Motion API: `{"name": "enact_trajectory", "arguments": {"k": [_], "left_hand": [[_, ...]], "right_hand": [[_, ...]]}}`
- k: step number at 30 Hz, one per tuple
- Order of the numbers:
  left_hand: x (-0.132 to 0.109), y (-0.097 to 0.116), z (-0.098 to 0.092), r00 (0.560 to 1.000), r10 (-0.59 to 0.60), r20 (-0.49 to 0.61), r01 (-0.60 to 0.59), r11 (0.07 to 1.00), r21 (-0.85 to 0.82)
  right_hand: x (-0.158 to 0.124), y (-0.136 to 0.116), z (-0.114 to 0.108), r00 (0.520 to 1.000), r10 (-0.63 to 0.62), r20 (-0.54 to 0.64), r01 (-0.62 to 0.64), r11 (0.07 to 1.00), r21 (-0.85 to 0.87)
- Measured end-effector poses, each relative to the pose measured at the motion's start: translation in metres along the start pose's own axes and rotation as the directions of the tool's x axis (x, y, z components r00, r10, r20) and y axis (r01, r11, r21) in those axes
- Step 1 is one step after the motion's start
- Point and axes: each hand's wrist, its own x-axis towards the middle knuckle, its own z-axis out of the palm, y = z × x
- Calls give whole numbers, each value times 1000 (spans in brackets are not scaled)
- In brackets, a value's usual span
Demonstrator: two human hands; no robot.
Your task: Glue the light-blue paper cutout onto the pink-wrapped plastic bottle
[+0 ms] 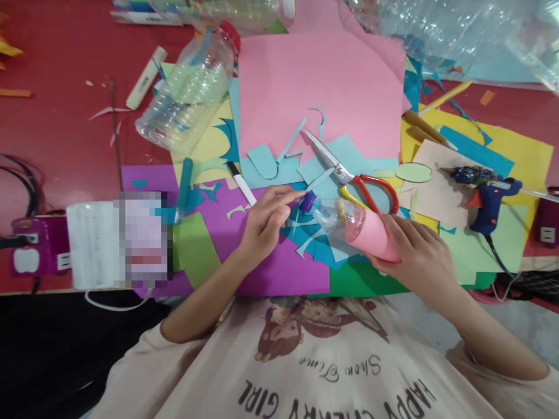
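Observation:
My right hand (414, 253) is wrapped round a small plastic bottle (349, 224) whose lower part is covered in pink paper; it lies tilted, its purple cap (308, 202) pointing left. My left hand (266, 221) is closed in a pinch beside the cap, its fingertips on a thin light-blue paper strip (318, 180) that runs up to the right. Under both hands lie purple (279, 267), green and blue paper sheets with cut-out scraps.
Red-handled scissors (349, 174) lie just behind the bottle. A blue glue gun (484, 195) rests at the right on yellow paper. A large pink sheet (323, 93), a clear bottle (187, 93), a white marker (146, 77) and a black-tipped pen (241, 181) lie on the red table (52, 116).

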Motion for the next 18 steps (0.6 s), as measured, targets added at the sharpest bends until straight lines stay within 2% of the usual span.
{"name": "enact_trajectory", "arguments": {"k": [10, 15, 18], "left_hand": [[0, -7, 4, 996, -33, 88, 43, 993, -114], [-11, -16, 10, 995, -90, 53, 97, 986, -139], [-16, -18, 12, 996, -74, 42, 79, 987, -141]], "right_hand": [[4, 4, -1, 999, 37, 15, -37, 999, 29], [4, 2, -2, 997, 66, 46, -66, 998, 16], [5, 0, -3, 996, 80, 49, -80, 997, 8]]}}
